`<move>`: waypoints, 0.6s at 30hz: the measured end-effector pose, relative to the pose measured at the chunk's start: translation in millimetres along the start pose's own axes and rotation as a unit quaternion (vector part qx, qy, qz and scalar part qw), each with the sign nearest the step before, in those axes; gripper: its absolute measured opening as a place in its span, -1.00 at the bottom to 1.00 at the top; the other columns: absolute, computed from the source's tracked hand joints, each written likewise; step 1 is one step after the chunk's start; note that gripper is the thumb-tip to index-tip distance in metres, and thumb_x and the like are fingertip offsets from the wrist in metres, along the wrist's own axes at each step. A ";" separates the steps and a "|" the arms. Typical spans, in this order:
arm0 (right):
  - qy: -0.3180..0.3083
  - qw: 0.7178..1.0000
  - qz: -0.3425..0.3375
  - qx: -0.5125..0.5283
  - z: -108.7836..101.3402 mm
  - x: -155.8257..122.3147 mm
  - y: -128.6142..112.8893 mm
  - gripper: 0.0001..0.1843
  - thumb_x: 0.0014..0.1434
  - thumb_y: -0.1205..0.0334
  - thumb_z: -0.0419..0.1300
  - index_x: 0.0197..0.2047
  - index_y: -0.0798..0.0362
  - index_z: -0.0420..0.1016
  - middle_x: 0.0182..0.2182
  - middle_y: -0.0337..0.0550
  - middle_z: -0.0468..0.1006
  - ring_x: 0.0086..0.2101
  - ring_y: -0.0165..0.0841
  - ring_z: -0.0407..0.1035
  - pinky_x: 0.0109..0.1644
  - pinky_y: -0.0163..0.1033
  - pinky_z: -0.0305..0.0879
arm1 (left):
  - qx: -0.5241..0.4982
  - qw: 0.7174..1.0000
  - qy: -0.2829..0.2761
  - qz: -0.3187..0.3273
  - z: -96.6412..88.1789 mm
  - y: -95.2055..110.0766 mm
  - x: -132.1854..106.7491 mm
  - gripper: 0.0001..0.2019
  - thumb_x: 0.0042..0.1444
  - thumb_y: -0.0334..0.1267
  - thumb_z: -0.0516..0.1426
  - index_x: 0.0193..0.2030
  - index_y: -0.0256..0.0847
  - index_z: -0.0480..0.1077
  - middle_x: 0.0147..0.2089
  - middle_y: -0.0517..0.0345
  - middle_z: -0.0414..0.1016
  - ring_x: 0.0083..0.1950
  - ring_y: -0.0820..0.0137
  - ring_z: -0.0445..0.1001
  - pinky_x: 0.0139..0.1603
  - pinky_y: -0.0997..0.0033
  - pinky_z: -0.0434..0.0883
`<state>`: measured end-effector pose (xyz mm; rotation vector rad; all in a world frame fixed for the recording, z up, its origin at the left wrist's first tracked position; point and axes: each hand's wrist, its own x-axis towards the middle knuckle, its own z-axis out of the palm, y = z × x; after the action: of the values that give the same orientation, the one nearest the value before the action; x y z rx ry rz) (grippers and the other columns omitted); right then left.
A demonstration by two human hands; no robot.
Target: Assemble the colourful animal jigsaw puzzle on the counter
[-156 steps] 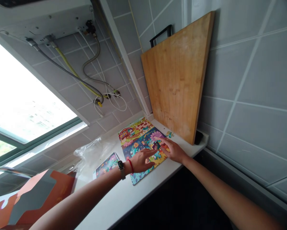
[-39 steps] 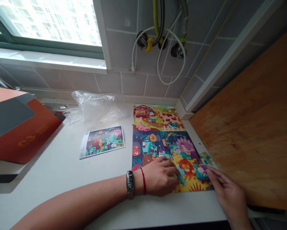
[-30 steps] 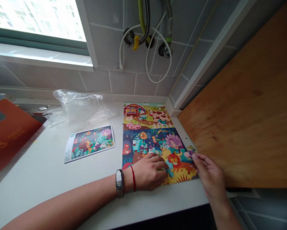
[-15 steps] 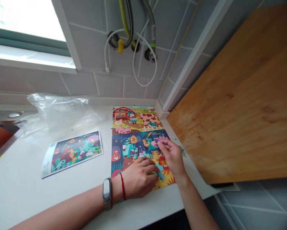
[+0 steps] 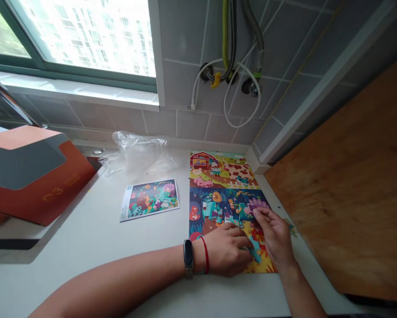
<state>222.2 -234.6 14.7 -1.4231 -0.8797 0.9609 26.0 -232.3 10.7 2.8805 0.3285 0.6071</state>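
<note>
A colourful jigsaw board (image 5: 195,193) lies on the white counter, with a farm scene at the far end and a dark forest scene nearer me. Joined turquoise puzzle pieces (image 5: 213,212) sit on the forest part. My left hand (image 5: 226,249) rests palm down across the near part of the board, fingers bent and slightly apart, their tips partly hidden. At the board's right side my right hand (image 5: 275,232) pinches thumb and forefinger at a purple puzzle piece (image 5: 251,204), mostly covered by the fingers. A picture card (image 5: 153,199) of the forest scene lies to the left.
A crumpled clear plastic bag (image 5: 138,152) lies behind the card. An orange and grey box (image 5: 46,176) stands at the left. On the right leans a wooden board (image 5: 350,198). Some small pieces (image 5: 290,227) lie beside my right hand. Hoses and a white cable (image 5: 225,112) hang on the tiled wall.
The view has swung left, bringing the orange box and more of the window into sight. Both hands keep nearly the same places over the jigsaw board.
</note>
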 end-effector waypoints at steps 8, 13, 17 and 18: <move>-0.011 1.000 0.006 -0.013 2.2 -1.7 -1.5 -0.44 -0.12 -0.21 0.56 -0.25 0.06 0.61 -0.47 -0.15 0.66 -0.52 -0.31 0.48 -0.46 -0.29 0.43 | -0.007 0.999 0.026 0.029 -0.1 -1.5 -2.7 -0.66 0.44 0.07 0.09 0.05 -0.04 0.58 0.23 0.08 0.51 0.18 0.21 0.46 0.15 0.13 0.32; -0.036 0.998 -0.013 -0.045 3.0 -3.0 -1.2 -0.47 -0.07 -0.23 0.53 -0.27 0.04 0.61 -0.44 -0.10 0.67 -0.50 -0.29 0.49 -0.47 -0.27 0.40 | -0.013 0.997 0.033 0.070 -10.5 -0.6 -2.8 -0.59 0.40 0.18 0.10 0.10 0.03 0.62 0.35 0.04 0.41 0.40 0.07 0.31 0.31 0.01 0.27; -0.031 0.998 -0.026 -0.043 3.9 -4.1 0.7 -0.49 -0.05 -0.21 0.53 -0.27 0.04 0.62 -0.42 -0.13 0.65 -0.51 -0.34 0.45 -0.48 -0.30 0.37 | -0.028 0.997 0.014 0.069 -9.5 -1.1 -2.6 -0.58 0.39 0.18 0.11 0.05 -0.01 0.64 0.28 0.02 0.48 0.28 0.12 0.42 0.26 0.03 0.31; -0.032 0.998 -0.027 -0.041 4.2 -4.4 0.6 -0.50 -0.05 -0.20 0.54 -0.28 0.04 0.63 -0.42 -0.14 0.64 -0.51 -0.36 0.44 -0.47 -0.30 0.37 | -0.029 0.997 0.011 0.068 -8.0 -1.5 -2.6 -0.59 0.41 0.16 0.10 0.04 -0.02 0.64 0.25 0.02 0.51 0.25 0.13 0.44 0.26 0.03 0.31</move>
<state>216.6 -237.0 14.3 -1.4364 -1.0107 0.9428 20.1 -230.5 16.6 2.8578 0.1173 0.6606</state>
